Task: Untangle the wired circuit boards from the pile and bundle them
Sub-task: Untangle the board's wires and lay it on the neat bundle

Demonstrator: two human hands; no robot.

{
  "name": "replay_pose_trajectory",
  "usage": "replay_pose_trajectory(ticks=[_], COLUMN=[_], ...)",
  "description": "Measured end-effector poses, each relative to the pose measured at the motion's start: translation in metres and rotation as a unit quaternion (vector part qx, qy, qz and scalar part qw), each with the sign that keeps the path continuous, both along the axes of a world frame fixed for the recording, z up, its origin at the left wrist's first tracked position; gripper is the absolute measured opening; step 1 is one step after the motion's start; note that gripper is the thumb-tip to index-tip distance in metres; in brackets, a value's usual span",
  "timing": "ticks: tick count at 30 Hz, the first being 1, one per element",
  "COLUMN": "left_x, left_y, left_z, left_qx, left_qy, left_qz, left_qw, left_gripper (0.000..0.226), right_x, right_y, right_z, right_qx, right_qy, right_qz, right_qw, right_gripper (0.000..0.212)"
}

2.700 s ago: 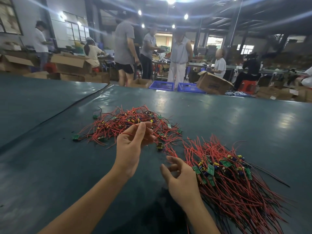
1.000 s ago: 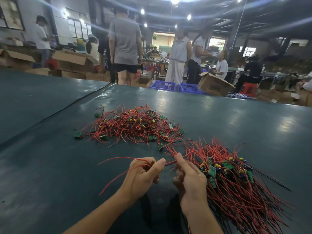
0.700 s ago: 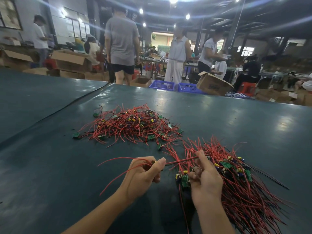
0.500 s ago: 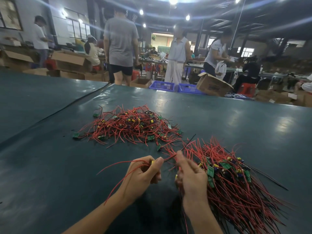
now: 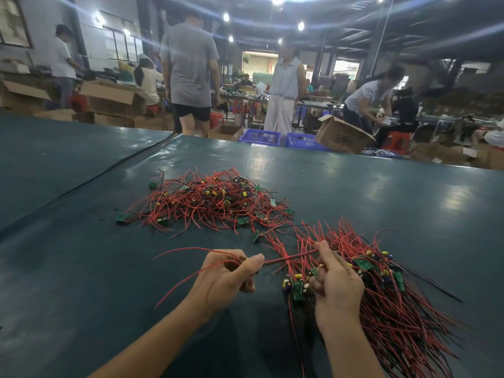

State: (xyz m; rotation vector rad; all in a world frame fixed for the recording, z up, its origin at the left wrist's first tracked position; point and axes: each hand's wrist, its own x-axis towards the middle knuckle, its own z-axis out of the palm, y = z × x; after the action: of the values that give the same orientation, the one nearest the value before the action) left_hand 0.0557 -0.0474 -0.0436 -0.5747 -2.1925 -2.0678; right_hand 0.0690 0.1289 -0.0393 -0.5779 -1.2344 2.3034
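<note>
Both hands work low over the dark green table, seen from the head camera. The left hand pinches a few red wires between its thumb and curled fingers; their loose ends arc out to the left, and one strand runs taut across to the right hand. That hand's fingers are curled round small green circuit boards, its index finger raised against the strand's far end. Under and to the right of it lies the bundle, its wires fanning toward the near right. The tangled pile sits farther back, beyond the left hand and apart from it, its right fringe reaching the bundle's far tips. Past the table's edge stand people, blue crates and a cardboard box.
</note>
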Motion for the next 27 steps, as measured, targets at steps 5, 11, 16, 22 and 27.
replay_pose_trajectory(ticks=[5,11,16,22,27], left_x=[-0.003,-0.012,-0.015,-0.011,-0.016], left_y=[-0.003,-0.007,-0.01,-0.001,-0.007], left_z=[0.002,0.006,0.006,0.003,0.006], left_qx=[0.051,0.298,0.367,0.333,0.33], left_qy=[-0.029,-0.233,-0.257,-0.238,-0.244], left_qz=[0.072,0.097,0.029,-0.019,-0.044], left_qw=[0.996,0.92,0.894,0.912,0.911], left_gripper=[0.043,0.029,0.03,0.04,0.046], right_x=[0.003,0.008,0.009,0.01,0.015], right_y=[-0.008,-0.016,-0.018,-0.017,-0.018], right_z=[-0.001,0.001,0.003,0.003,0.004], right_qx=[0.035,0.072,0.093,0.086,0.07], right_qy=[0.023,0.079,0.115,0.135,0.146], right_qz=[0.001,0.046,0.052,0.089,0.137], right_qw=[0.999,0.993,0.988,0.983,0.977], right_gripper=[0.028,0.033,0.025,0.031,0.078])
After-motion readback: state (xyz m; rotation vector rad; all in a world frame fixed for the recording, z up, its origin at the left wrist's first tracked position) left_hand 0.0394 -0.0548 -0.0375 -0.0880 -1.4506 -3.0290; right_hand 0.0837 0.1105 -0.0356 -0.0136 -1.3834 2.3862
